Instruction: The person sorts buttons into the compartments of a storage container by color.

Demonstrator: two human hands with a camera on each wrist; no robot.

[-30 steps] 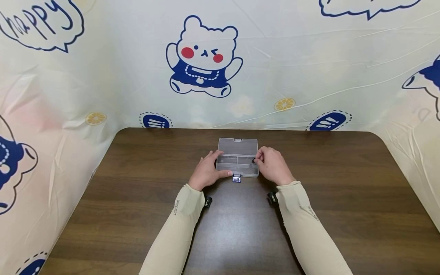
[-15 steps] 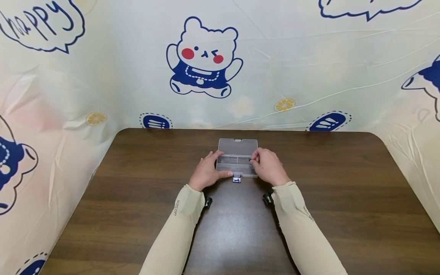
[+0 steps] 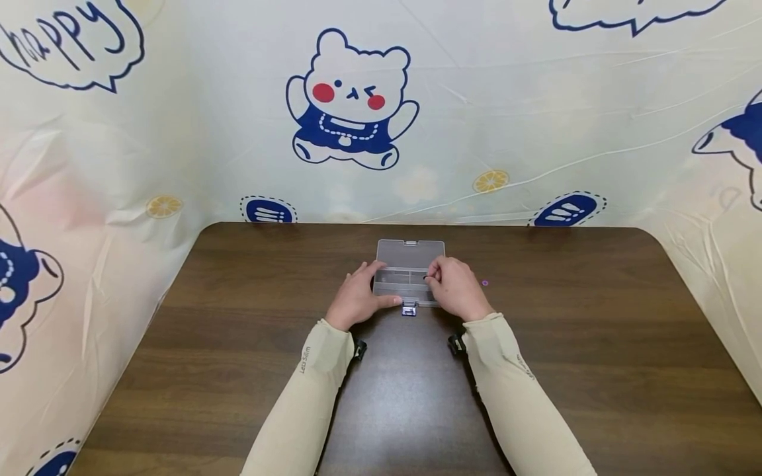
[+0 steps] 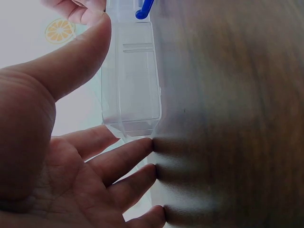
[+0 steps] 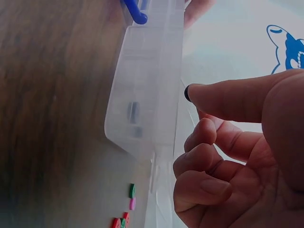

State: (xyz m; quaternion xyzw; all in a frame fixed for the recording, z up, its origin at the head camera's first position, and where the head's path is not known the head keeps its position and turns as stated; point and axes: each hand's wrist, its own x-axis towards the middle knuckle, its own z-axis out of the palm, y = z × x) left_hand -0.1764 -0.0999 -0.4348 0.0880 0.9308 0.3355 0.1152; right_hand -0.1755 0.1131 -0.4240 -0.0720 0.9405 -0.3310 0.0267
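A clear plastic compartment box (image 3: 400, 291) stands with its lid (image 3: 411, 252) raised at the back and a blue clasp (image 3: 409, 309) at the front. My left hand (image 3: 359, 295) holds the box's left end, thumb at the front edge and fingers spread toward the back. Above the right-hand compartments, my right hand (image 3: 460, 288) pinches a small black disc (image 5: 187, 93) between thumb and index finger. Its other fingers are curled. Through the box wall in the right wrist view, blurred dark shapes (image 5: 133, 113) show inside.
A small purple ring-shaped piece (image 3: 485, 283) lies on the brown wooden table (image 3: 571, 344), right of my right hand. The right wrist view shows several small pieces near the box, among them a green piece (image 5: 132, 190) and a red piece (image 5: 116, 223). A printed cloth (image 3: 500, 86) hangs behind.
My right hand has moved left with the black disc, from the box's right edge to farther over its compartments. The purple piece has come into sight behind it. My left hand stays put.
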